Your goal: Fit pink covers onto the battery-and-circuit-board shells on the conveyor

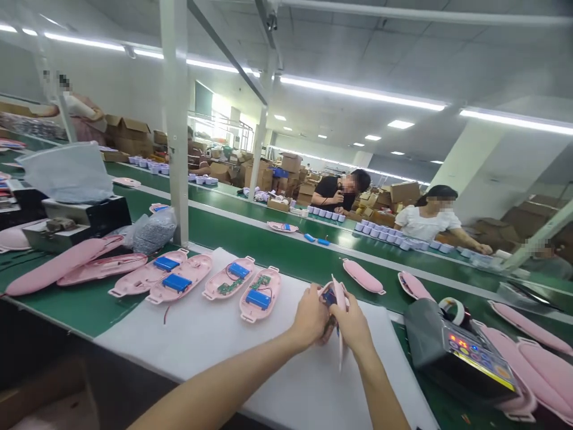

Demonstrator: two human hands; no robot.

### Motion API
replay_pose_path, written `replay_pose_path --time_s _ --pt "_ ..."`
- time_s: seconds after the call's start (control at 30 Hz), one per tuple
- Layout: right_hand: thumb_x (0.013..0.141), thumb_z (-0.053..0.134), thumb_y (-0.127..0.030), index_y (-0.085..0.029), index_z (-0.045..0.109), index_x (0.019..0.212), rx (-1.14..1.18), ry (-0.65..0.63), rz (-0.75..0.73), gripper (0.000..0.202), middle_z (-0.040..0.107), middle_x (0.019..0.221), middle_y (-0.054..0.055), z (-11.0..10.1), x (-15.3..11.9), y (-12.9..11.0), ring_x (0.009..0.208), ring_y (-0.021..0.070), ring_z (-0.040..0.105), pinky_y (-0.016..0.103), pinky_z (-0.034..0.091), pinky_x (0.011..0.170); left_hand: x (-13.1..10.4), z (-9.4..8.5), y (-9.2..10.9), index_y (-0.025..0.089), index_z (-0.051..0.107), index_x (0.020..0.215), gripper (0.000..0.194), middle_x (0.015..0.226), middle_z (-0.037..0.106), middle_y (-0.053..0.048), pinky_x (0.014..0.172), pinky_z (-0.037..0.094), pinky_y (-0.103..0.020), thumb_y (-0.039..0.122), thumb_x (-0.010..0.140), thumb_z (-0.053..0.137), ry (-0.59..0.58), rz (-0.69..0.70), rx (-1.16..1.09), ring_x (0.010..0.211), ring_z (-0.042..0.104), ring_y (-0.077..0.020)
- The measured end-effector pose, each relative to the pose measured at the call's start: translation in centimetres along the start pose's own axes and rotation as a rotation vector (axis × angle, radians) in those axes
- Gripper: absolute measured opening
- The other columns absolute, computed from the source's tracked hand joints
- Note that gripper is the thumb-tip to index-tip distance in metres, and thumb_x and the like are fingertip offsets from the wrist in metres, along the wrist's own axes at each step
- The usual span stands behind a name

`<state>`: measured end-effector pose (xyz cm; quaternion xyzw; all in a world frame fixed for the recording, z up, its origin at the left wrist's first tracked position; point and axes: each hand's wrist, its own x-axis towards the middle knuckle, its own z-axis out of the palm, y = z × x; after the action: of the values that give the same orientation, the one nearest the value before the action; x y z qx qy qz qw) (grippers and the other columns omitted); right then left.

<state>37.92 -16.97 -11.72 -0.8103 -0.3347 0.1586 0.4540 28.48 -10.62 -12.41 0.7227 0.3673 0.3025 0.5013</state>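
My left hand (311, 316) is closed round a pink shell half with a dark blue part inside. My right hand (351, 322) grips a second pink shell piece (339, 292), tilted on edge against the first. Both are held above a white sheet (277, 364). To the left on the sheet lie open pink shells with blue batteries: one with a battery (258, 298) and green board, another beside it (239, 270), and two more (177, 283) (166, 263) farther left. A thin wire (166, 313) hangs from one of them.
A grey device (461, 352) with a red display stands at right, amid pink shells (530, 325). Plastic bags (155, 230) and a black box (85, 218) are at left. A white post (175, 119) rises behind the sheet. People sit across the green conveyor (224, 224).
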Motion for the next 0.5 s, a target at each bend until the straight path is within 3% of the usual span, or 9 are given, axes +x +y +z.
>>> replay_pose_path --time_s 0.17,0.3,0.5 --pt "0.065 0.065 -0.046 -0.018 0.049 0.137 0.185 0.088 0.021 0.078 0.066 0.103 0.009 1.2 0.8 0.9 0.091 0.0268 0.062 0.033 0.047 0.079 -1.2 0.4 -2.4 0.015 0.046 0.129 0.045 0.114 0.064 -0.013 0.090 0.048 -0.031 0.011 0.084 0.047 0.019 -0.029 0.022 0.104 0.063 -0.0237" --pt "0.067 0.060 -0.057 -0.019 0.055 0.122 0.375 0.087 0.047 0.067 0.063 0.081 0.003 1.0 1.6 1.9 0.073 0.0209 0.061 0.030 0.048 0.067 -2.2 -0.4 -4.2 0.015 0.045 0.129 0.046 0.116 0.064 -0.013 0.093 0.048 -0.029 0.006 0.084 0.040 0.126 -0.073 0.042 0.111 0.062 -0.0219" --pt "0.079 0.056 -0.044 -0.012 0.061 0.087 0.411 -0.050 0.175 0.033 0.064 0.072 0.005 -0.7 4.7 4.0 0.064 0.0180 0.062 0.029 0.051 0.063 -1.1 -2.3 -4.7 0.014 0.039 0.137 0.062 0.129 0.058 -0.015 0.103 0.046 -0.032 -0.004 0.078 0.038 0.194 -0.032 0.208 0.125 0.056 -0.0212"
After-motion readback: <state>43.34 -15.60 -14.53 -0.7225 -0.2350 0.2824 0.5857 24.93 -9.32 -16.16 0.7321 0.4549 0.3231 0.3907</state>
